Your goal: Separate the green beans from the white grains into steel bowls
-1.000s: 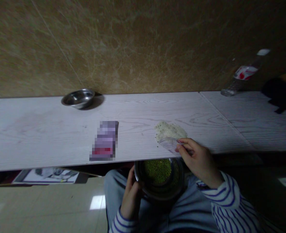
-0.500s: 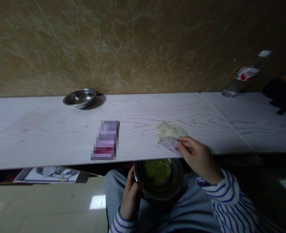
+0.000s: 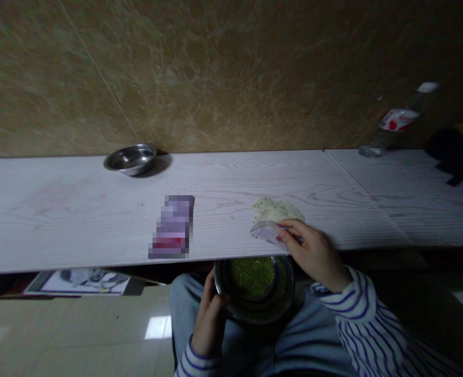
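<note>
- Right hand (image 3: 313, 254) pinches a thin sheet (image 3: 265, 231), which hides the grain pile's (image 3: 276, 208) near side.
- Left hand (image 3: 211, 320) curls on the steel bowl (image 3: 255, 317) of green beans (image 3: 252, 275); the table (image 3: 223, 230) edge hides its far rim.
- Beyond: pixelated purple thing (image 3: 172, 225), metal dish (image 3: 131, 168), bottle (image 3: 399, 120).

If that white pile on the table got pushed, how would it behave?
The white pile would probably spread rather than slide as one piece, since it looks loose and granular. Some could spill off the nearby front edge of the table. Its bits look tiny, so each is likely light.
</note>
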### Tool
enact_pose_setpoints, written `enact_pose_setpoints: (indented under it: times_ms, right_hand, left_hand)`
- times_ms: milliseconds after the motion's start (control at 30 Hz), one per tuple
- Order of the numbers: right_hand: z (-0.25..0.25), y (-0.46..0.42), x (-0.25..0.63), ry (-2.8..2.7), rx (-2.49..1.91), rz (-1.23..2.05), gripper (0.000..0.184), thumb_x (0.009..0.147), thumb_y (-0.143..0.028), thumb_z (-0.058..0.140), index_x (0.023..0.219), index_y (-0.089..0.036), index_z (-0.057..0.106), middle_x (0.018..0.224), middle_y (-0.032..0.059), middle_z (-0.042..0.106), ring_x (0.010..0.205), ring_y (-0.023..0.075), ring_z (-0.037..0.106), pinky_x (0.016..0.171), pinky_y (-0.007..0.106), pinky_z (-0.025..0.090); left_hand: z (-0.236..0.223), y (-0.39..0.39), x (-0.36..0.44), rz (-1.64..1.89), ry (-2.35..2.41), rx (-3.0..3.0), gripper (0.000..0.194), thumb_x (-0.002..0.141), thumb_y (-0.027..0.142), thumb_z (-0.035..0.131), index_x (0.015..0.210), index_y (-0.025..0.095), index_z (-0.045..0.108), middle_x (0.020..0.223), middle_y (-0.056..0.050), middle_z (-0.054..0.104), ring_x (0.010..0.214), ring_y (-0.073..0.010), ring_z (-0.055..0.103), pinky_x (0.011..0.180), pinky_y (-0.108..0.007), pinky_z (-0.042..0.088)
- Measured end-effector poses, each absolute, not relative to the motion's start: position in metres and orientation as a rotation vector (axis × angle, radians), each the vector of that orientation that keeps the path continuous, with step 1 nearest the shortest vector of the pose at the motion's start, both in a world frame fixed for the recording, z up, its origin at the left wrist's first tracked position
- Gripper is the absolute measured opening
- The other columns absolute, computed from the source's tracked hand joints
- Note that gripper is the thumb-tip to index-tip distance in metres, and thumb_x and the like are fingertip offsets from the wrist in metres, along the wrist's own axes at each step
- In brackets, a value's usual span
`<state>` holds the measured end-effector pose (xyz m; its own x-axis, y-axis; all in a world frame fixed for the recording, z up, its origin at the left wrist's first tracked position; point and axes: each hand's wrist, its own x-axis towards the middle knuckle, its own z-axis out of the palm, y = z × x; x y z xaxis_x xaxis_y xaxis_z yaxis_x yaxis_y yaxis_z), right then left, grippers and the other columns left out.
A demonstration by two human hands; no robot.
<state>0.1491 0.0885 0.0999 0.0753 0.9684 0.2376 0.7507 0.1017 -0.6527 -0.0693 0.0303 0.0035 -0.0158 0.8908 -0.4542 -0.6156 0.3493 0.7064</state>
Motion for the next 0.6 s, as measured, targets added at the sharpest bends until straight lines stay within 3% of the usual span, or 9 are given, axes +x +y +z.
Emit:
enact_pose_setpoints:
  times_ms: [133, 267, 400, 600]
  right_hand:
    - [0.102, 0.086, 0.143, -1.763, -1.629, 0.508, 0.019, 0.091, -0.027, 0.053, 0.101, -0.021, 0.068, 0.085, 0.0047, 0.078, 0.079, 0.0201, 0.075, 0.065, 0.027, 0.058]
    - [0.104, 0.079, 0.138, -1.810, -1.565, 0.611, 0.017, 0.090, -0.026, 0.054, 0.100, -0.023, 0.067, 0.084, 0.0026, 0.078, 0.078, 0.0185, 0.075, 0.067, 0.027, 0.058]
    - [0.102, 0.073, 0.144, -1.759, -1.574, 0.650, 0.015, 0.089, -0.027, 0.055, 0.098, -0.023, 0.066, 0.085, 0.0032, 0.078, 0.078, 0.0190, 0.075, 0.068, 0.027, 0.058]
    - [0.095, 0.077, 0.143, -1.589, -1.682, 0.392, 0.016, 0.089, -0.029, 0.053, 0.098, -0.021, 0.065, 0.079, 0.0054, 0.079, 0.074, 0.0221, 0.075, 0.066, 0.031, 0.056]
  left_hand:
    - [0.003, 0.029, -0.073, 1.265, 1.019, 0.340, 0.062, 0.063, 0.021, 0.072, 0.124, 0.026, 0.065, 0.126, -0.007, 0.069, 0.123, -0.0324, 0.055, 0.094, -0.040, 0.049]
    - [0.002, 0.028, -0.078, 1.245, 1.026, 0.360, 0.061, 0.066, 0.022, 0.069, 0.126, 0.026, 0.063, 0.122, -0.008, 0.070, 0.117, -0.0331, 0.058, 0.086, -0.041, 0.051]
    - [0.001, 0.027, -0.081, 1.246, 1.035, 0.371, 0.064, 0.066, 0.025, 0.070, 0.129, 0.026, 0.062, 0.129, -0.010, 0.065, 0.123, -0.0358, 0.053, 0.085, -0.040, 0.051]
    - [-0.001, 0.028, -0.079, 1.238, 1.018, 0.345, 0.059, 0.067, 0.023, 0.070, 0.125, 0.024, 0.063, 0.123, -0.010, 0.069, 0.115, -0.0348, 0.059, 0.085, -0.042, 0.052]
